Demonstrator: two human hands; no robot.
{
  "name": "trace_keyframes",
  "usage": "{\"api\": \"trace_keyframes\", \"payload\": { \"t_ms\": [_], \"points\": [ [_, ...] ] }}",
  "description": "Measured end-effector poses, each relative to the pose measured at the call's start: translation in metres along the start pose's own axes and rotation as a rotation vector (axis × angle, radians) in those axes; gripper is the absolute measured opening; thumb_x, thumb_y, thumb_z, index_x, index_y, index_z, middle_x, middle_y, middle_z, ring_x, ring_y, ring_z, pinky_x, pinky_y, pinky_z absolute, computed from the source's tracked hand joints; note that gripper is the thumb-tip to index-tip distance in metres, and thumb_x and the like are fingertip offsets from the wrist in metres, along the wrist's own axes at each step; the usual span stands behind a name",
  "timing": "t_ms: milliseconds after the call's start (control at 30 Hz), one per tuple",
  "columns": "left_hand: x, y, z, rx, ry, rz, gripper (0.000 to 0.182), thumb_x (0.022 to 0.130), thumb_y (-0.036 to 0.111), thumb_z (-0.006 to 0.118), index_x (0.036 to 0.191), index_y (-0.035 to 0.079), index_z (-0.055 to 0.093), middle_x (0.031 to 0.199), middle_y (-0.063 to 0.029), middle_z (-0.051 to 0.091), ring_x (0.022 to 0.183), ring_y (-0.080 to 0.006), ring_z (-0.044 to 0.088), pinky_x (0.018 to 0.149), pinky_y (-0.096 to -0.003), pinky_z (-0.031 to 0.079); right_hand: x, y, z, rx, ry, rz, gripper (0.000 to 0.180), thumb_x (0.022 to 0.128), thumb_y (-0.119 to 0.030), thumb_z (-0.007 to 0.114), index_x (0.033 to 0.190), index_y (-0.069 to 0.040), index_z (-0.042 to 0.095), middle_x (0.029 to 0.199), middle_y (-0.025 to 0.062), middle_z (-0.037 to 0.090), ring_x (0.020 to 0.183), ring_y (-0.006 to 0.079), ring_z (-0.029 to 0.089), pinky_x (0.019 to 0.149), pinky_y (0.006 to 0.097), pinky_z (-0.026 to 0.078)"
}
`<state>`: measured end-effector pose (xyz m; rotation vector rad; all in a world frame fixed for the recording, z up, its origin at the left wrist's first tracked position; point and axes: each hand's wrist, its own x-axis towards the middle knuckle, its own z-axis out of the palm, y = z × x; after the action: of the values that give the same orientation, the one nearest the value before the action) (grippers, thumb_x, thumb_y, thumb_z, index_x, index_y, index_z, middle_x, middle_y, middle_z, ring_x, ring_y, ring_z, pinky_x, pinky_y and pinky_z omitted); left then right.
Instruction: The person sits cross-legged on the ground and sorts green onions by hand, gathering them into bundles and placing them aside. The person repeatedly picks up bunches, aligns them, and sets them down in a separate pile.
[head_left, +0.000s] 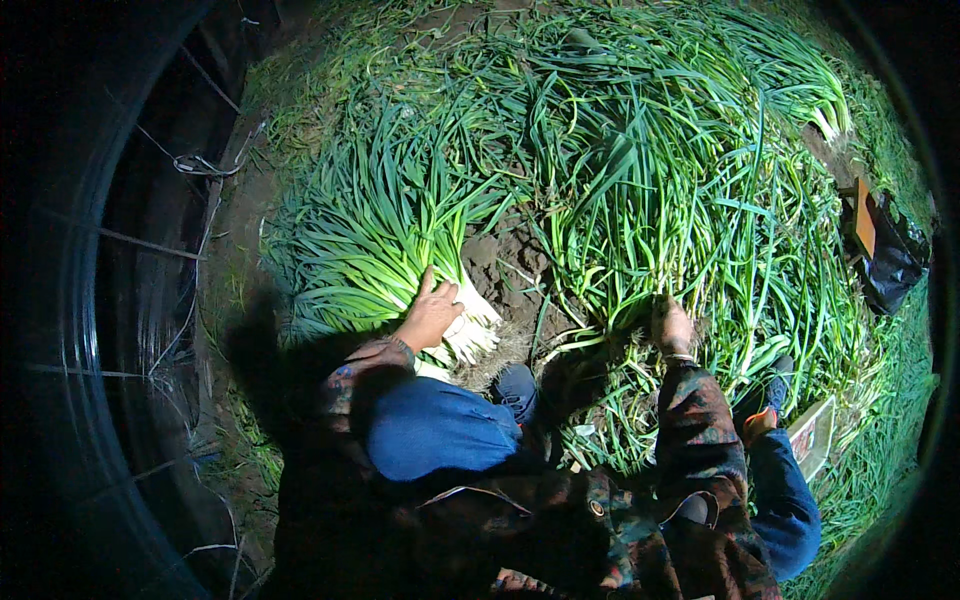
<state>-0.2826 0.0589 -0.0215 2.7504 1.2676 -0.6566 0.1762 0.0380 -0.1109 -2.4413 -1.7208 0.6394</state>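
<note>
My left hand (433, 311) lies with its fingers apart on the white stems of a fanned pile of allium plants (375, 251), much like green garlic or small leeks. Their pale bases and stringy roots (499, 351) point towards my shoe. To the right, my right hand (672, 327) is closed around the lower stems of a leafy clump (660, 232), seen from its back. Dark shadow hides its fingertips and the bottom of that clump. Bare brown soil (506, 259) shows between the pile and the clump.
More long green leaves (600, 67) cover the ground ahead. A laid bunch with white bases (831, 116) is at the far right, near an orange-brown board (864, 217) and black plastic (892, 274). A pale crate (812, 435) stands beside my right leg. Strings (196, 165) hang along plastic sheeting at left.
</note>
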Motion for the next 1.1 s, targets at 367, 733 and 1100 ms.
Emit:
{"api": "trace_keyframes", "payload": {
  "t_ms": [367, 733, 1100],
  "points": [
    [0.055, 0.010, -0.067, -1.185, -0.244, -0.051, 0.034, 0.070, 0.010, 0.064, 0.102, 0.004, 0.058, 0.098, -0.0074, 0.060, 0.083, -0.0160, 0.059, 0.070, -0.0295, 0.048, -0.077, -0.010, -0.032, 1.553, -0.264, 0.334, 0.020, 0.086, -0.015, 0.043, 0.096, -0.004, 0.057, 0.073, 0.0031, 0.053, 0.061, 0.0138, 0.050, 0.054, 0.0255, 0.040],
    [0.118, 0.131, -0.175, -1.943, -0.354, -0.332, 0.022, 0.089, 0.030, 0.051, 0.092, 0.009, 0.056, 0.089, -0.0028, 0.060, 0.082, -0.0146, 0.058, 0.069, -0.0338, 0.047, -0.156, -0.080, -0.052, 1.281, -0.491, -0.214, 0.024, 0.082, -0.007, 0.051, 0.103, -0.002, 0.060, 0.074, -0.0001, 0.059, 0.062, 0.0092, 0.051, 0.057, 0.0240, 0.043],
    [0.120, 0.177, -0.145, -1.779, -0.076, -0.433, 0.010, 0.079, 0.018, 0.065, 0.082, 0.010, 0.060, 0.087, -0.0022, 0.055, 0.081, -0.0157, 0.051, 0.065, -0.0364, 0.047, -0.131, -0.085, -0.059, 1.299, -0.208, 0.044, 0.026, 0.083, -0.025, 0.061, 0.087, 0.001, 0.063, 0.064, 0.0029, 0.058, 0.053, 0.0083, 0.049, 0.048, 0.0253, 0.041]
  ]
}}
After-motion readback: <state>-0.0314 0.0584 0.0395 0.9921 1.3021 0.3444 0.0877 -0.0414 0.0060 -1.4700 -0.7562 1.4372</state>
